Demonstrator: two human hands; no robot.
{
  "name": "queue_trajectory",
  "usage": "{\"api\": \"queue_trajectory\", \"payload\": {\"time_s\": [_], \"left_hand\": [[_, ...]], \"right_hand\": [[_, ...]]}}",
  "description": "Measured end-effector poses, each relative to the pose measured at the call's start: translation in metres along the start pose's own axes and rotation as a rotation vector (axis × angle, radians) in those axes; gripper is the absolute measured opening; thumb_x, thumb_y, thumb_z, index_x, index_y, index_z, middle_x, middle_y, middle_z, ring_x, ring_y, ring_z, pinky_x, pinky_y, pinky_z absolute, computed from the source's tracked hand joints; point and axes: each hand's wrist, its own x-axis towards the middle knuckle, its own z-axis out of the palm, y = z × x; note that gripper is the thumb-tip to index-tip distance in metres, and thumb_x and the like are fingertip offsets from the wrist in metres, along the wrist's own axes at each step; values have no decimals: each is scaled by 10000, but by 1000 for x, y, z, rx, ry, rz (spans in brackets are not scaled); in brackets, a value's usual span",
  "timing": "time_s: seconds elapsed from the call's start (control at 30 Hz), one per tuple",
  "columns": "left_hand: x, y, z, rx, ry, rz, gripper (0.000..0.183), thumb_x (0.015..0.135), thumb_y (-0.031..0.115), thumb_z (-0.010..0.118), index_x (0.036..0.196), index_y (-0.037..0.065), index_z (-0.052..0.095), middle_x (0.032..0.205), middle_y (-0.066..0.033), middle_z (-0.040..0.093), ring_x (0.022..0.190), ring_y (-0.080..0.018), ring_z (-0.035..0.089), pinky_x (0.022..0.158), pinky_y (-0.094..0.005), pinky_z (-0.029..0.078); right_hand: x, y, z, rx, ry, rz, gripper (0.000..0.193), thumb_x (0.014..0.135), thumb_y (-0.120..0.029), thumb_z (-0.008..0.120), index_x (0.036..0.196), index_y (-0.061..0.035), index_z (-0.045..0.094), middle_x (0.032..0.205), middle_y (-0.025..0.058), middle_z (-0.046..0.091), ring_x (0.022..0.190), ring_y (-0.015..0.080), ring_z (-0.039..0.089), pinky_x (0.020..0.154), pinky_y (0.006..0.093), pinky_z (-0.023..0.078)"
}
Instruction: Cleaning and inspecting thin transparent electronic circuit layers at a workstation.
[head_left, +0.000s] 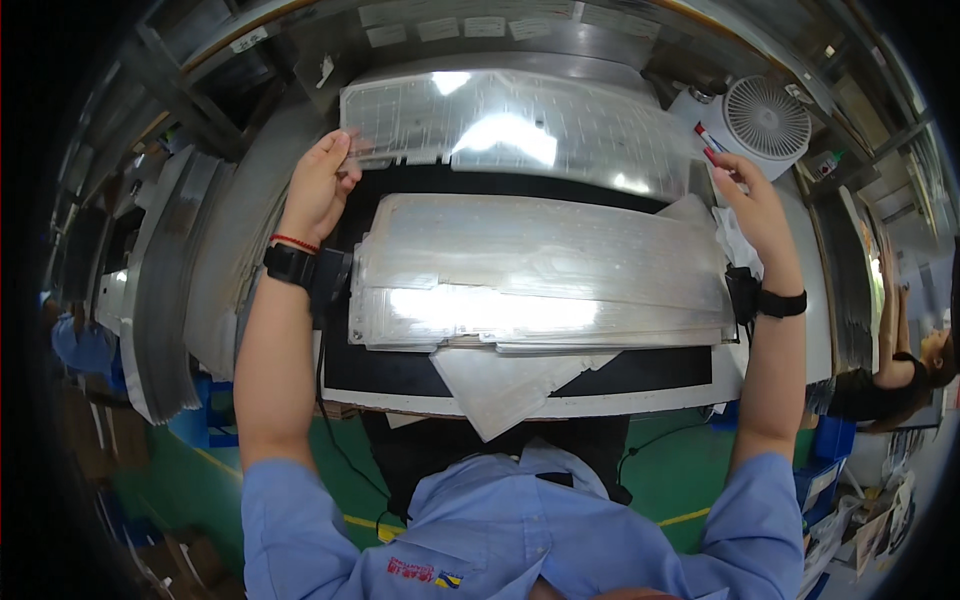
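Note:
A long, clear, glossy sheet (400,120) with fine grid lines and notched edges spans the far side of the worktable. My left hand (325,180) pinches its left end between thumb and fingers. Close to its right end is my right hand (748,195), fingers bent and apart, the fingertips beside a red-and-white pen-like thing (705,137). I cannot make out any grip there. Between my forearms lies a stack of similar shiny sheets (540,245), slightly fanned. One loose sheet (500,390) sticks out at an angle over the table's near edge.
A black mat (650,375) covers the tabletop. A white fan (766,118) stands at the far right. Tall stacks of sheets (165,290) line the left, and more sheets (850,270) stand on the right. Another person (890,385) is at the far right.

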Motion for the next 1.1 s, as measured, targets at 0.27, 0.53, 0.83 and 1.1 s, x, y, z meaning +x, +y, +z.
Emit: {"api": "queue_trajectory", "payload": {"time_s": [0.27,0.53,0.83,1.1], "left_hand": [[4,-1,-8,220,139,18,298,1059,220,497,1250,7,580,1057,-48,680,762,-63,630,634,-156,495],[13,-10,-20,-79,114,57,331,1072,235,465,1271,-15,551,1088,-97,665,854,-119,662,729,-196,556],[1,4,7,30,44,43,464,1062,283,481,1414,-18,461,1276,-158,631,1126,-178,611,971,-299,495],[-21,12,24,491,-321,-156,387,946,138,668,1299,-6,598,1176,-101,678,1005,-115,629,927,-251,490]], "right_hand": [[-24,-12,6,-12,-521,155,372,908,-222,701,1202,0,649,1000,52,648,892,134,575,822,288,468],[-25,-7,8,78,-501,149,285,837,-160,757,1053,14,688,940,45,645,831,121,570,760,277,467],[-32,-18,8,33,-256,-31,230,832,-138,766,983,7,671,885,18,598,798,112,540,722,266,439],[-31,-4,11,75,-217,-48,209,885,-121,718,1054,-5,674,893,-3,619,763,96,543,706,239,438]]}}
